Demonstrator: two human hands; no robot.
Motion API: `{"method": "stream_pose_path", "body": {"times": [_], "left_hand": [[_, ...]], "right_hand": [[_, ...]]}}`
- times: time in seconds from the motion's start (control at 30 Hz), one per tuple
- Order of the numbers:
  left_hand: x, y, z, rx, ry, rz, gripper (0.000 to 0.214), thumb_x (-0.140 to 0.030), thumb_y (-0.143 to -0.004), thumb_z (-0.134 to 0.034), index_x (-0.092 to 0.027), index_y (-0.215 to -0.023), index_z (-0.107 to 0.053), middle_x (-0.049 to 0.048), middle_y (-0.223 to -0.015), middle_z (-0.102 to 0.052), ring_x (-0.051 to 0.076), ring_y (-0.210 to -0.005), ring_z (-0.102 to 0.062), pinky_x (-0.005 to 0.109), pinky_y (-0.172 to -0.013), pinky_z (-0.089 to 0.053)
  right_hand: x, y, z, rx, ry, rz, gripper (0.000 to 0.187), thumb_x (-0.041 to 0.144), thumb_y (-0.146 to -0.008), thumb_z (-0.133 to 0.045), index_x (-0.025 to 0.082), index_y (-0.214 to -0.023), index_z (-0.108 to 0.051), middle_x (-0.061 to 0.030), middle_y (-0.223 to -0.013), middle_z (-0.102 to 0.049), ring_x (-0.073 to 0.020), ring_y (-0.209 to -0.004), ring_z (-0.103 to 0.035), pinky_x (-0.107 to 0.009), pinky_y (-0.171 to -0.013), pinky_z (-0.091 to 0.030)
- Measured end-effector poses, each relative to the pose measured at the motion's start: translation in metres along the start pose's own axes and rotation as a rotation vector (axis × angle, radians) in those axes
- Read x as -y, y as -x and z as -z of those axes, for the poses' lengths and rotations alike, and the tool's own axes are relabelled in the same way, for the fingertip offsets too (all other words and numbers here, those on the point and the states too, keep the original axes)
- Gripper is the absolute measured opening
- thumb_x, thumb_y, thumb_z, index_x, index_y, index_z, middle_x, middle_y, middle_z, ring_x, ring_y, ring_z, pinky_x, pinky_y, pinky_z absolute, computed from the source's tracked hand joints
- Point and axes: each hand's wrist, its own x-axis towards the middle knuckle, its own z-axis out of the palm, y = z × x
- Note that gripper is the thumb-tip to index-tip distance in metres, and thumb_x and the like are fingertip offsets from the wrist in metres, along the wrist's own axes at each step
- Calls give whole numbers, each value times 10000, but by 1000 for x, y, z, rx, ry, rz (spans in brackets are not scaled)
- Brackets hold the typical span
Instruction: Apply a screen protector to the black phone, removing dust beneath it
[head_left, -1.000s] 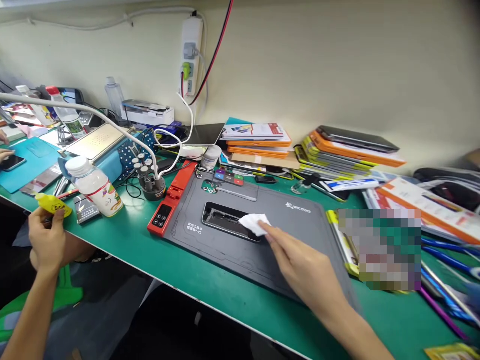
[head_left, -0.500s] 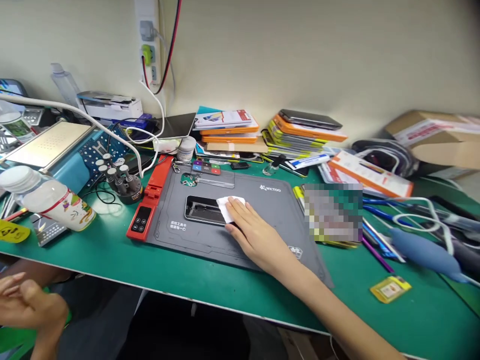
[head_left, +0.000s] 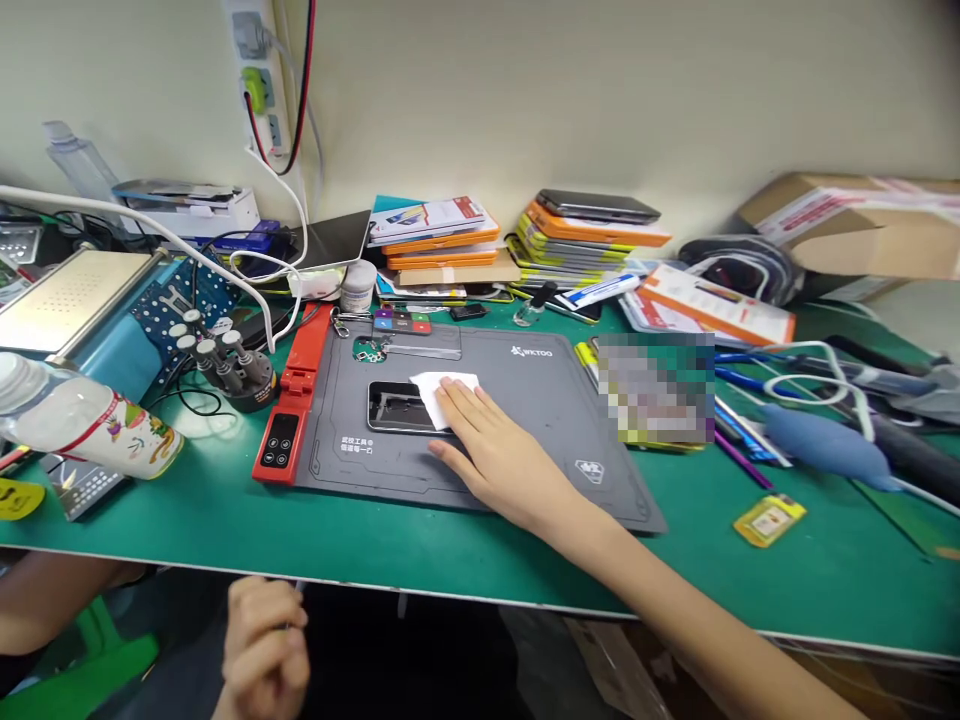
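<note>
My right hand (head_left: 499, 450) reaches in from the lower right, fingertips pressing a folded white tissue (head_left: 442, 385) onto a phone (head_left: 386, 408). The phone lies face up, its dark screen showing on the left; the tissue and my fingers hide its right end. Under it is a grey work mat (head_left: 480, 480) with a red side strip (head_left: 300, 360) bearing a button panel. My left hand (head_left: 266, 645) hangs below the table's front edge, away from the phone. Its fingers are curled in, and whatever may be inside them is hidden.
Left of the mat stand a screwdriver holder (head_left: 232, 365) and a lying bottle (head_left: 97, 420). Behind are stacks of orange-edged boxes (head_left: 439, 245). A blue air blower (head_left: 825, 445), pens and a yellow packet (head_left: 770, 520) lie right. Another person's arm (head_left: 52, 605) shows far left.
My left hand has come in from the left and its fingers have curled. The view has shifted slightly. My right hand keeps the tissue against the phone, a little further left along it.
</note>
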Motion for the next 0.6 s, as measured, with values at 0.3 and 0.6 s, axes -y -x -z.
{"method": "stream_pose_path", "body": {"times": [0.3,0.6], "left_hand": [[-22,9,-31,347,329,-82,323,12,-858,-437,-206,-1053,-573,7,-779,-678,124,-652,-636,269,-637,-508],[-30,52,-53,793,375,92,299,-56,-916,-438,-259,-1071,-593,-7,-889,-728,152,-807,-690,275,-745,-508]], "right_hand": [[33,29,-7,-83,25,16,804,566,-1075,-421,145,-1704,-147,-163,-1735,-252,-315,-1607,-262,-552,-1311,-307],[27,-39,-1,31,-24,-51,835,617,-1079,-323,-34,-1599,-377,-256,-1686,-330,-338,-1600,-284,-514,-1336,-223]]}}
